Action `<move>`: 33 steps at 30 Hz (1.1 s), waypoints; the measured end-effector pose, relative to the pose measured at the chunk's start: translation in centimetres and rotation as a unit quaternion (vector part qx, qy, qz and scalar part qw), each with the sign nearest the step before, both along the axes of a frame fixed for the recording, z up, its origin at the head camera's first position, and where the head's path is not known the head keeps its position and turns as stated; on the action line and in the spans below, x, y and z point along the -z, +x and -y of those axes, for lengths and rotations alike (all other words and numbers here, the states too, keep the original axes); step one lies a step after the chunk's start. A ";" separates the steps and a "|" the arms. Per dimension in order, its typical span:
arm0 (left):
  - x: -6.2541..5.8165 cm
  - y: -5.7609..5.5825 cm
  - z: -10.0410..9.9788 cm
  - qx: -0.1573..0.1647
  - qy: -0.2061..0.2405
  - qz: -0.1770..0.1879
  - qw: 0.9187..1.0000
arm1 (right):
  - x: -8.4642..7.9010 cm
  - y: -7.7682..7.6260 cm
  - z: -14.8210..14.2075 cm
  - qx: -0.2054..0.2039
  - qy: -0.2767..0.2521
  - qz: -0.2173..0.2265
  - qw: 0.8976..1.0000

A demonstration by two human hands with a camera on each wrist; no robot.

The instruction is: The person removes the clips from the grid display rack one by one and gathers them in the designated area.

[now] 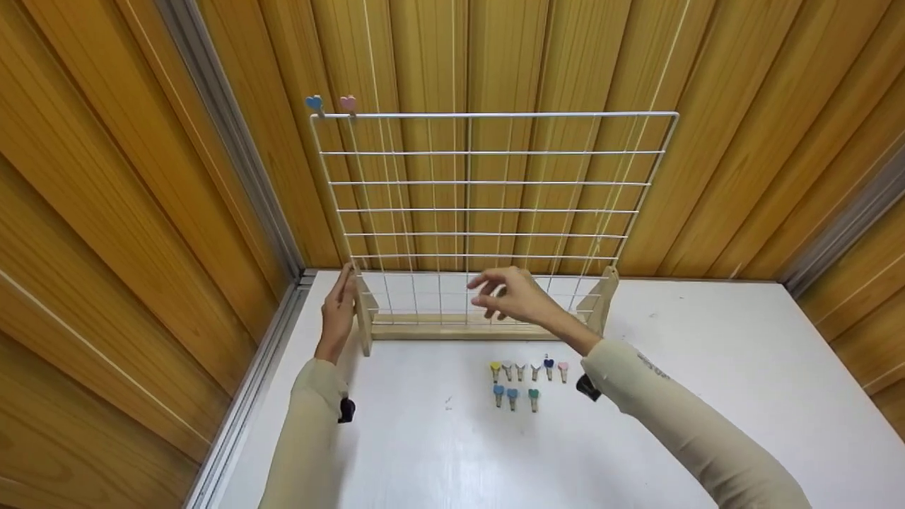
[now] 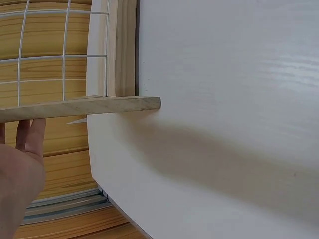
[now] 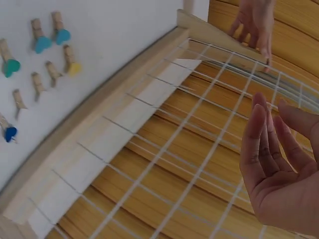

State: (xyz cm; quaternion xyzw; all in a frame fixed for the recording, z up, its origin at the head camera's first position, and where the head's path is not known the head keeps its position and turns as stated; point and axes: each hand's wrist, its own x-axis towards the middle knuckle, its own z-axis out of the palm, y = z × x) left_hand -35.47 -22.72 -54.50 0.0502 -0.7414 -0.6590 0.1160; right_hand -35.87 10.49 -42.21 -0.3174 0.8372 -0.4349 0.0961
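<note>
A white wire grid rack (image 1: 495,114) stands upright in a wooden stand (image 1: 438,332) at the back of the white table. My left hand (image 1: 336,318) touches the outside of the stand's left end piece. Its fingertips rest against that wooden piece (image 2: 99,106) in the left wrist view. In front of the lower grid hovers my right hand (image 1: 520,295), its fingers loosely bent and nothing between them, as the right wrist view also shows. A blue heart clothespin (image 1: 315,104) and a pink heart clothespin (image 1: 348,105) sit on the grid's top bar at the left.
Small wooden clothespins lie on the table in two rows in front of the stand, including a yellow one (image 1: 495,369), a dark blue one (image 1: 549,367) and a green one (image 1: 533,397). Wood-panelled walls (image 1: 537,56) stand behind and at both sides.
</note>
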 end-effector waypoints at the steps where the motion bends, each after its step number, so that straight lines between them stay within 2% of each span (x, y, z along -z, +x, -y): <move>1: -0.1 0.1 0.2 0.001 0.008 -0.003 1.000 | -1.1 0.1 0.8 -0.002 -0.001 -0.013 1.000; 4: -0.5 0.4 0.7 -0.005 0.016 -0.006 1.000 | -4.0 0.4 3.0 -0.016 -0.009 -0.031 0.999; 8: -0.6 0.7 1.2 -0.021 0.001 -0.004 1.000 | -8.0 0.8 5.3 -0.029 -0.017 -0.065 0.997; 13: -0.2 1.1 1.0 -0.019 -0.005 -0.003 1.000 | -13.6 1.1 7.6 -0.011 -0.019 -0.133 0.991; 17: 0.2 1.4 1.1 -0.018 0.007 -0.008 1.000 | -18.0 0.9 9.9 0.004 -0.045 -0.160 0.986; 19: 0.3 1.5 1.2 -0.023 0.007 -0.011 1.000 | -19.5 0.4 11.1 0.007 -0.069 -0.154 0.986; 21: 0.4 1.7 1.2 -0.023 0.006 -0.012 1.000 | -20.3 -0.4 12.2 0.011 -0.095 -0.142 0.985; 23: 0.4 1.8 1.2 -0.016 0.009 -0.012 1.000 | -20.4 -1.4 13.2 0.014 -0.124 -0.121 0.985; 26: 0.4 2.1 1.0 -0.003 0.019 -0.014 1.000 | -19.7 -2.6 14.9 -0.004 -0.172 -0.075 0.982; 30: 0.8 2.2 0.2 0.009 0.027 -0.016 0.999 | -18.3 -2.9 16.5 -0.052 -0.218 -0.002 0.975; 33: 1.0 2.4 -0.4 0.011 0.028 -0.016 0.999 | -17.3 -2.8 17.1 -0.052 -0.250 0.008 0.967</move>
